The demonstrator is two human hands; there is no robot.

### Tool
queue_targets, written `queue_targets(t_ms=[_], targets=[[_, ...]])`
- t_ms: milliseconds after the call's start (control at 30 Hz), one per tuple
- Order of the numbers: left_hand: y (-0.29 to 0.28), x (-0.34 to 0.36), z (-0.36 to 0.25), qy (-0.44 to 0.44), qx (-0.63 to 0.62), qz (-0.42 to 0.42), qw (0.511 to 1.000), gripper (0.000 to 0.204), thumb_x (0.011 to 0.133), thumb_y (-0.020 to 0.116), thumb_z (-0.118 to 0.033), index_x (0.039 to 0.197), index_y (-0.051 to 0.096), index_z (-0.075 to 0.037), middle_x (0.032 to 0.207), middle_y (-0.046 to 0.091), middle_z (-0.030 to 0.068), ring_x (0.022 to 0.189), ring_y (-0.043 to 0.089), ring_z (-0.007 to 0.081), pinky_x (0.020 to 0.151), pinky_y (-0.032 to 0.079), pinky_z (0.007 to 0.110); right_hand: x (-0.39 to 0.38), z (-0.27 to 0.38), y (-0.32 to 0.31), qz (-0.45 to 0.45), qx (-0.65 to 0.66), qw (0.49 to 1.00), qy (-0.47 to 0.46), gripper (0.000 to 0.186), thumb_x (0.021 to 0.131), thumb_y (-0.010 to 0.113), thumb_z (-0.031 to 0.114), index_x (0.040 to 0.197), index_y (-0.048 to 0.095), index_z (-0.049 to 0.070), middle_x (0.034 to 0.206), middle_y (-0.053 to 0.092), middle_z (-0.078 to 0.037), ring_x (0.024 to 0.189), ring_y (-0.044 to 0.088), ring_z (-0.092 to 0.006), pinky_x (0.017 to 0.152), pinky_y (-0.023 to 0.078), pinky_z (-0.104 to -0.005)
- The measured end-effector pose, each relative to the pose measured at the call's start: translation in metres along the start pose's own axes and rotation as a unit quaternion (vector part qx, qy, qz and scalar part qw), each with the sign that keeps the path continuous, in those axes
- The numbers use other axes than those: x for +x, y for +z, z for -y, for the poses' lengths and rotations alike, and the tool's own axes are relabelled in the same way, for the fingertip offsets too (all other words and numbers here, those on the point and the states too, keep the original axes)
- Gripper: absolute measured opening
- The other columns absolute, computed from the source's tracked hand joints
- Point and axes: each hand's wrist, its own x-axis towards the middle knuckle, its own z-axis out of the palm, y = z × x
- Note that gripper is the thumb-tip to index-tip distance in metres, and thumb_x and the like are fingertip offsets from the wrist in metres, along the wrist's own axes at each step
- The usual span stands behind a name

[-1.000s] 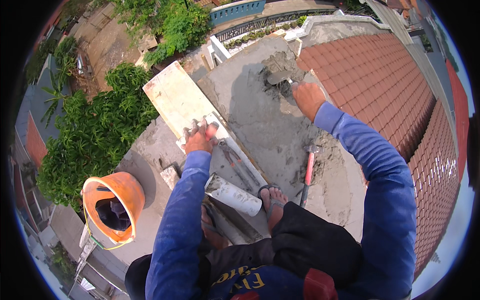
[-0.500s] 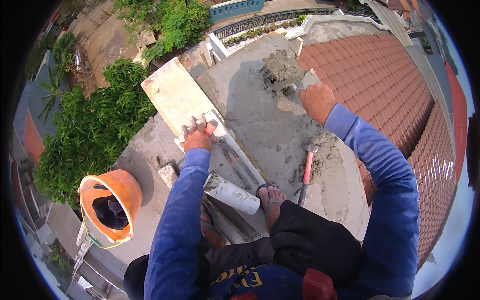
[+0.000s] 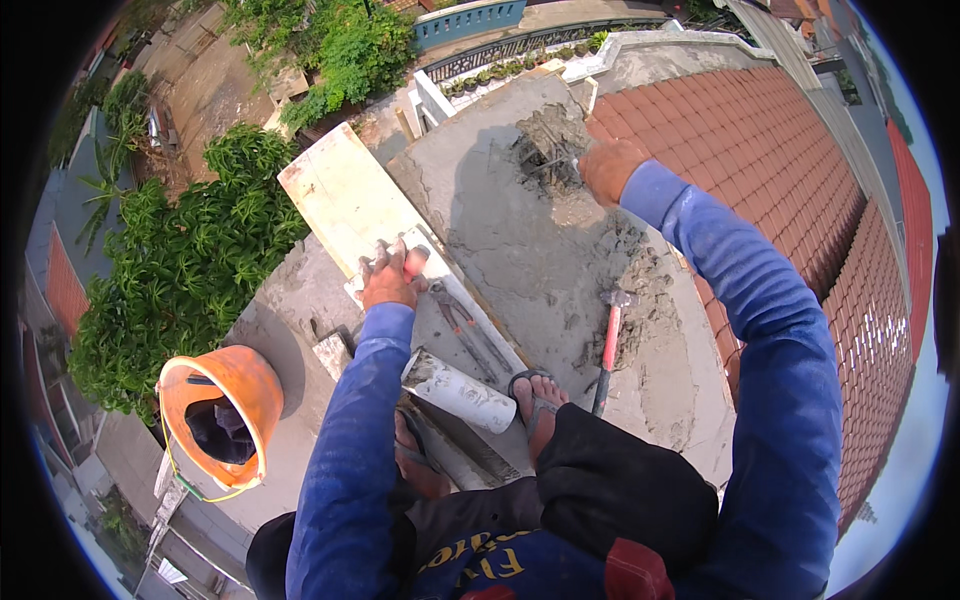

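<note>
Grey mortar (image 3: 510,245) is partly smoothed beside a board (image 3: 345,190), a rough heap (image 3: 548,125) left unlevelled; a trowel (image 3: 573,164) is gripped in the right hand (image 3: 609,172), a red handle (image 3: 415,263) in the left hand (image 3: 388,281).

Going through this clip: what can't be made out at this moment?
All in the head view:
Tool in the right hand: fist covers its grip; blade indistinct against the dark mortar.
Red object at the left hand: blurred, partly covered by fingers.
Orange bucket: dark contents hide its bottom.
Blue shirt: cut off by the lower edge.
</note>
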Motion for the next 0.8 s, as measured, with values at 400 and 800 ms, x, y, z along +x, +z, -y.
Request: queue_targets(t_ms=[400,800], targets=[[0.001,0.001,-0.002,-0.014,0.000,0.009,1.000,0.098,0.074,0.091,-0.034,0.158,0.040,-0.037,0.169,0.033,0.0025,0.153,0.029,0.0444,0.115,0.039,0.065,0.028,0.024,-0.007,0.154,-0.029,0.987,-0.043,0.031,0.078,0.070,0.015,0.106,0.080,0.007,0.103,0.078,-0.015,0.099,0.075,-0.0347,0.081,0.060,-0.0461],[0.014,0.003,0.006,-0.015,-0.016,-0.005,1.000,0.097,0.074,0.091,-0.032,0.156,0.041,-0.041,0.169,0.033,0.0022,0.153,0.028,0.0457,0.107,0.036,0.080,0.066,0.006,-0.069,0.230,0.048,0.972,0.002,0.040,0.091,0.059,0.024,0.119,0.073,-0.001,0.115,0.073,-0.020,0.101,0.071,-0.0344,0.086,0.055,-0.0485]])
